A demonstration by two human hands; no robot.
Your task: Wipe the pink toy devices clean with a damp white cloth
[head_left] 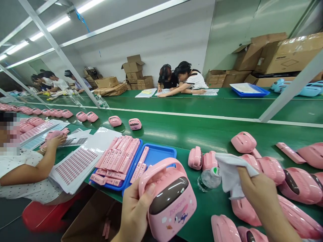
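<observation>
Left hand (133, 211) grips a pink handled case (169, 198), right hand (259, 191) clutches a white cloth (230, 173); many pink cases (297, 183) crowd the green worktop (176, 131), seemingly awaiting wiping.

A handled case (169, 198) is held in the left hand (135, 210), before two trays (161, 153) of strips. A cloth (230, 171) is held in the right hand (259, 191), above a bottle (208, 178); more cases (297, 185) are piled right.
</observation>
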